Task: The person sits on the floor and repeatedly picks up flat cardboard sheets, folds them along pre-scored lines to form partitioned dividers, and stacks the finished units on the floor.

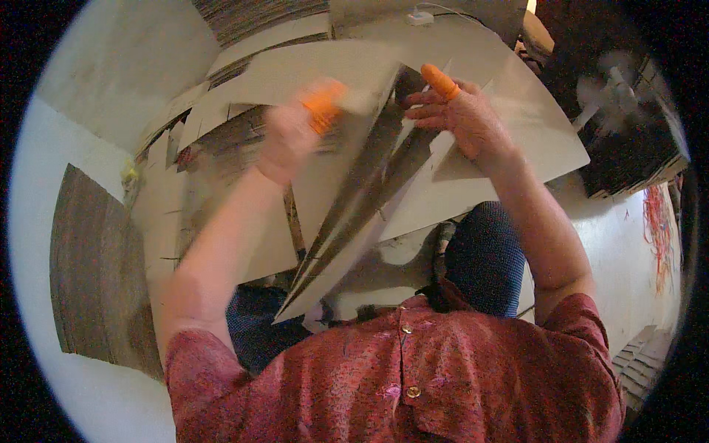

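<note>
A long folded cardboard piece [347, 199], dark on its inner faces with pale edges, slants from near my lap up to the middle of the work surface. My right hand [465, 118] is at its far end, fingers stretched toward the folded flaps and the thumb raised. An orange finger cover sits on that thumb. Whether these fingers touch the flap is hard to tell. To the left of the piece, my left hand [299, 129] hangs over the work surface, smeared by motion. Orange covering shows on its fingers, but their pose is blurred.
Large pale cardboard sheets [539, 125] lie under and around my hands. A stack of brown cardboard [96, 266] stands at the left, another dark stack [635, 155] at the right. A white power strip [419, 18] is at the back. Red strings [653, 236] hang far right.
</note>
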`<act>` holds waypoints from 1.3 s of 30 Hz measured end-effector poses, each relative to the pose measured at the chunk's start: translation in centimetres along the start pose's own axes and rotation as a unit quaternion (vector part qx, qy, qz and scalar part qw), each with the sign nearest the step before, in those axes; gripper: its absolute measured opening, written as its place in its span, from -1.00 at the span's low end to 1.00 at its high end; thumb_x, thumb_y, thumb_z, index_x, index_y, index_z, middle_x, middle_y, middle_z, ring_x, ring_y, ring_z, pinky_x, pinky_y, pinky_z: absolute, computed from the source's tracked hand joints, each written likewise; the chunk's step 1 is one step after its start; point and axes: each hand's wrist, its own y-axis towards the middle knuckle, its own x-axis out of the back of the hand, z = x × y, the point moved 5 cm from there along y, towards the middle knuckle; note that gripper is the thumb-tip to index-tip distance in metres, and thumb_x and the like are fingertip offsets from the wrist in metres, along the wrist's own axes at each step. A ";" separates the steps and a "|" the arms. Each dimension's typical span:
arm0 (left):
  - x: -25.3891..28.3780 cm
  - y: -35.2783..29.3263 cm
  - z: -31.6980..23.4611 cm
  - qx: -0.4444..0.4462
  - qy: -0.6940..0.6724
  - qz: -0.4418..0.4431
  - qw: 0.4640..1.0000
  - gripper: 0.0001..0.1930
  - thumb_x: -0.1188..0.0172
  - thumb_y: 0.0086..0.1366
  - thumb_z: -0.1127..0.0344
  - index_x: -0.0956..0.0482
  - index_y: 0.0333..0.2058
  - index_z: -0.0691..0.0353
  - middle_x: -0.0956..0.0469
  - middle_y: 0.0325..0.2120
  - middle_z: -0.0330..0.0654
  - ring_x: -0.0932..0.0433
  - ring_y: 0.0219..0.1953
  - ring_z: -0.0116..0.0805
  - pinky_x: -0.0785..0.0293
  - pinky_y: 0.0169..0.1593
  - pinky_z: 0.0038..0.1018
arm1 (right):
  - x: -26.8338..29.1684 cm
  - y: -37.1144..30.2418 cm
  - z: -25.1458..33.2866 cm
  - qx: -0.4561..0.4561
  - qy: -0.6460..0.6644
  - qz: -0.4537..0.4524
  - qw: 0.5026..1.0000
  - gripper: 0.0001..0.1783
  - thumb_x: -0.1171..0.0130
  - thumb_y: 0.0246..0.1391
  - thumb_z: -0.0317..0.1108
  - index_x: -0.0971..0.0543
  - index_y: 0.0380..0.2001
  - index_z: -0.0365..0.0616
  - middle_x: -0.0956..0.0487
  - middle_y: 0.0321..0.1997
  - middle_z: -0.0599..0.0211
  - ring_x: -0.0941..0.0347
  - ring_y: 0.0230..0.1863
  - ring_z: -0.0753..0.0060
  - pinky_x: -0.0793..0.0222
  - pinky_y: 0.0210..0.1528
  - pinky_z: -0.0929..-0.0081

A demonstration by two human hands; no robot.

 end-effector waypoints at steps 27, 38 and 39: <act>4.1 -10.6 -3.6 0.382 0.079 0.175 0.904 -0.81 -0.14 0.14 0.37 -0.58 -0.31 0.36 -0.49 -0.59 0.14 -0.45 -0.62 -0.22 -0.33 -0.48 -0.42 | 9.3 -10.9 -1.3 0.163 -0.167 -0.094 0.968 -0.85 -0.14 0.02 -0.46 -0.58 -0.32 -0.25 -0.59 -0.39 0.42 -0.45 -0.33 0.61 -0.36 -0.25 0.63; 4.1 -12.0 -3.1 0.430 0.074 0.194 0.878 -0.78 -0.17 0.14 0.33 -0.57 -0.29 0.34 -0.52 -0.54 0.06 -0.47 -0.56 -0.17 -0.38 -0.43 -0.40 | 6.7 -12.1 -3.4 0.137 -0.290 -0.075 0.944 -0.81 -0.07 0.05 -0.43 -0.55 -0.27 -0.29 -0.58 -0.42 0.22 -0.47 -0.37 0.49 -0.34 -0.29 0.56; 4.2 -11.1 -3.6 0.351 0.130 0.169 0.912 -0.77 -0.18 0.13 0.31 -0.57 -0.27 0.33 -0.53 -0.50 0.04 -0.48 -0.52 -0.16 -0.40 -0.40 -0.38 | 6.8 -12.3 -3.7 0.149 -0.286 -0.100 0.941 -0.80 -0.08 0.06 -0.41 -0.54 -0.28 -0.29 -0.58 -0.42 0.24 -0.46 -0.37 0.51 -0.34 -0.28 0.57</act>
